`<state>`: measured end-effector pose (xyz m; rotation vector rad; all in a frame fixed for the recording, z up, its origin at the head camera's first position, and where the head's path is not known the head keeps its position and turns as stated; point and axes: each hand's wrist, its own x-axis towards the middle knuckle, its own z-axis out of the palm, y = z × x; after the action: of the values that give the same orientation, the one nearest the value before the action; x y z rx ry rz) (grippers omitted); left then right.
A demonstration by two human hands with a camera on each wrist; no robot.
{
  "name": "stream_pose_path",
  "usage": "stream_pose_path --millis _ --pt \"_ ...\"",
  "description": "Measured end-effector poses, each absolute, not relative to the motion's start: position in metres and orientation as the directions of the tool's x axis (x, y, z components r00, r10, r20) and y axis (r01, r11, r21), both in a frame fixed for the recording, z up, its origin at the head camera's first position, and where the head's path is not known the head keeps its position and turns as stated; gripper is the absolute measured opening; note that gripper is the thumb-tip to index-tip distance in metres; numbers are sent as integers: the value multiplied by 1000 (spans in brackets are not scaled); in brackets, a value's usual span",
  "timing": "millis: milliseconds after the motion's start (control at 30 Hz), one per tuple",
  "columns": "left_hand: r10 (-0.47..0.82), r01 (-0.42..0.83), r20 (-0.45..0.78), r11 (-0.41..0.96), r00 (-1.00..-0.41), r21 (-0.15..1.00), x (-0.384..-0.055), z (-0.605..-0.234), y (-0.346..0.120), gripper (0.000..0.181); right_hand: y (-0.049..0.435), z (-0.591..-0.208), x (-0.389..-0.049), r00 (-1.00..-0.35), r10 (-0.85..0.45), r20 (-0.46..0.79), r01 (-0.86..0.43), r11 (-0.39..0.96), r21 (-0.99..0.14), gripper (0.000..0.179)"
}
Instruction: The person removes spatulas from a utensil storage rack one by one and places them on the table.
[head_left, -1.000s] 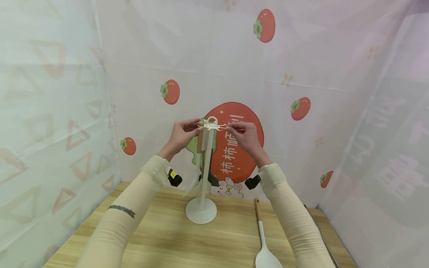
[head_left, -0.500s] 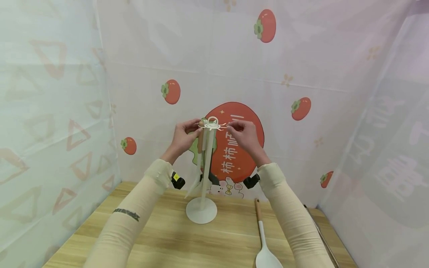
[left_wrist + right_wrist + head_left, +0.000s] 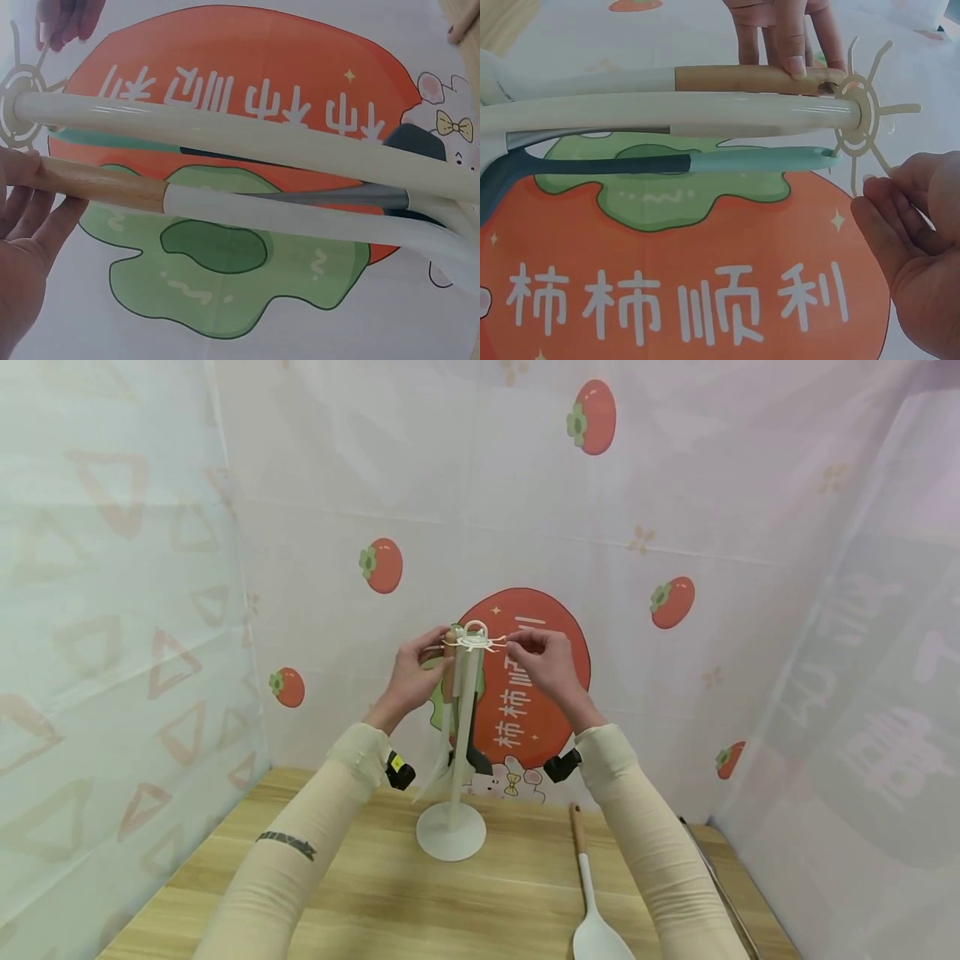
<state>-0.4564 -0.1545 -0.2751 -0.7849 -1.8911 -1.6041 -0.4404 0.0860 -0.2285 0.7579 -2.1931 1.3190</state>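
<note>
Head view: our left hand [image 3: 417,667] pinches wooden handle [image 3: 112,184] just beside top of white stand [image 3: 460,760]; our right hand [image 3: 546,662] pinches one hook [image 3: 882,156] on it. Best we hold hook steady, move handle gently, let it hang straight, so stand won't tip.

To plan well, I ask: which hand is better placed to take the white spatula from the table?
Probably the right hand: the white spatula lies nearer it, and it pinches only the rack, while the left hand holds another utensil's wooden handle.
</note>
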Motion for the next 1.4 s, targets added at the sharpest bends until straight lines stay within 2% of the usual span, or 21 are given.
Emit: stream_pose_path --millis 433,767,1233,1400 --pt "42 726 729 145 -683 672 -450 -266 -154 49 87 -228 -443 -753 -235 614 -653 376 -657 26" --pt "-21 753 760 121 -649 647 -445 -260 -165 48 93 -227 -445 -763 -228 605 -642 385 -663 27" --pt "-136 674 711 236 -690 700 -427 -286 -198 48 97 -229 -448 -763 -223 607 -641 388 -663 28" --pt "-152 658 707 273 -691 702 -406 -288 -204 47 98 -229 -447 -758 -221 613 -645 393 -656 26"
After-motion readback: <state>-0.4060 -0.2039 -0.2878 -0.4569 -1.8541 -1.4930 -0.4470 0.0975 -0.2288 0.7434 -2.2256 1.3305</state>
